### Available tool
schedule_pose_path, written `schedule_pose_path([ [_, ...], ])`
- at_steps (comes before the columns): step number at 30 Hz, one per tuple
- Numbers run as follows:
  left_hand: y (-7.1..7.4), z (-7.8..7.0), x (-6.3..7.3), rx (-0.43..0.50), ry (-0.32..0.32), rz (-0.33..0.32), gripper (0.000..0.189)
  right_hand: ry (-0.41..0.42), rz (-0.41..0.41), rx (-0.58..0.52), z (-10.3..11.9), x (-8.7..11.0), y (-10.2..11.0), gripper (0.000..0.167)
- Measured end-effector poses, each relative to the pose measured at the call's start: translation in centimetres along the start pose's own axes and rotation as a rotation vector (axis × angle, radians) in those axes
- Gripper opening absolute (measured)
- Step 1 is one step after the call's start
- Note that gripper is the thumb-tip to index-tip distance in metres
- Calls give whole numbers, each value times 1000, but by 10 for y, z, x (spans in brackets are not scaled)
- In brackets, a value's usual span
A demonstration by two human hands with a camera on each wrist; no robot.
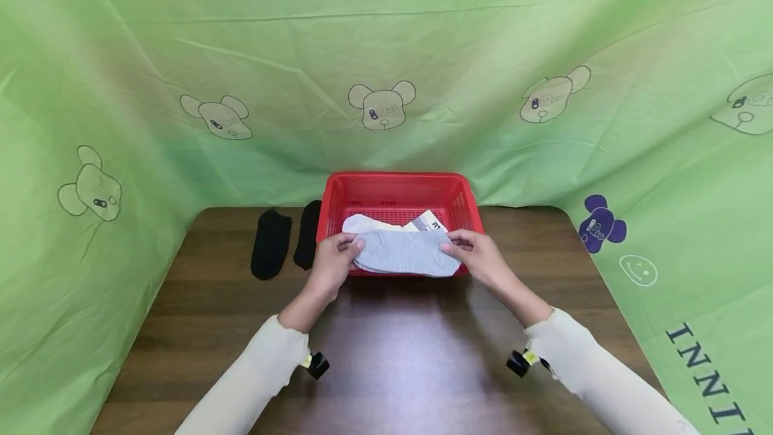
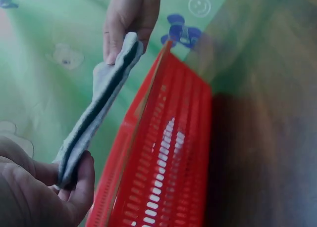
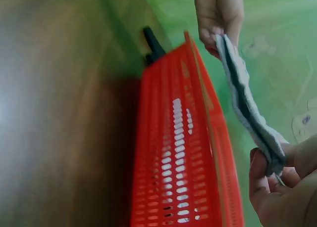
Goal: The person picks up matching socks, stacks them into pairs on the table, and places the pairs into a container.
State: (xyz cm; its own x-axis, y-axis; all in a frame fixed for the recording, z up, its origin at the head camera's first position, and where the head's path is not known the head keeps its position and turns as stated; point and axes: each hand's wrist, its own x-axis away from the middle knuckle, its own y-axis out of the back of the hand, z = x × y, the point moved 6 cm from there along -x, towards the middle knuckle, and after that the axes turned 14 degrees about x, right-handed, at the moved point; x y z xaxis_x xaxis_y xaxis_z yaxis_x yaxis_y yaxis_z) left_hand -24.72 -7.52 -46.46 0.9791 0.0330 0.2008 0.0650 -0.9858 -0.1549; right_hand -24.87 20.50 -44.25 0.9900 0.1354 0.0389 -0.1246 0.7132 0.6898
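Observation:
Between my two hands a pair of light grey ankle socks [image 1: 404, 252] is stretched out sideways above the front rim of the red plastic basket [image 1: 395, 176]. My left hand [image 1: 329, 264] pinches one end between thumb and fingers. At the other end, my right hand [image 1: 482, 258] pinches it the same way. Both wrist views show the grey socks [image 2: 101, 101] edge-on, as two layers with a dark gap between them. Inside the basket lie a white sock [image 1: 357, 221] and a printed paper label [image 1: 427, 221], partly hidden behind the grey pair.
Two black socks lie on the wooden table [image 1: 386, 354] left of the basket: one flat black sock [image 1: 270, 244] and another black sock [image 1: 306, 239] close against the basket's side. Green cloth [image 1: 386, 39] with bear drawings hangs behind and at both sides.

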Motion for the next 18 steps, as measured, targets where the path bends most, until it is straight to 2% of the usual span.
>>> schedule_pose_path([
  [6,-1,-6,-29,-73,-1,-64,31,-38,3,107,1,-34,-4,40],
  [12,-5,0,-55,-166,-47,-129,28,-97,5,120,-7,-64,-10,37],
  [18,-7,1,-73,-285,-49,-179,21,-132,-9,187,-19,-84,-14,31],
])
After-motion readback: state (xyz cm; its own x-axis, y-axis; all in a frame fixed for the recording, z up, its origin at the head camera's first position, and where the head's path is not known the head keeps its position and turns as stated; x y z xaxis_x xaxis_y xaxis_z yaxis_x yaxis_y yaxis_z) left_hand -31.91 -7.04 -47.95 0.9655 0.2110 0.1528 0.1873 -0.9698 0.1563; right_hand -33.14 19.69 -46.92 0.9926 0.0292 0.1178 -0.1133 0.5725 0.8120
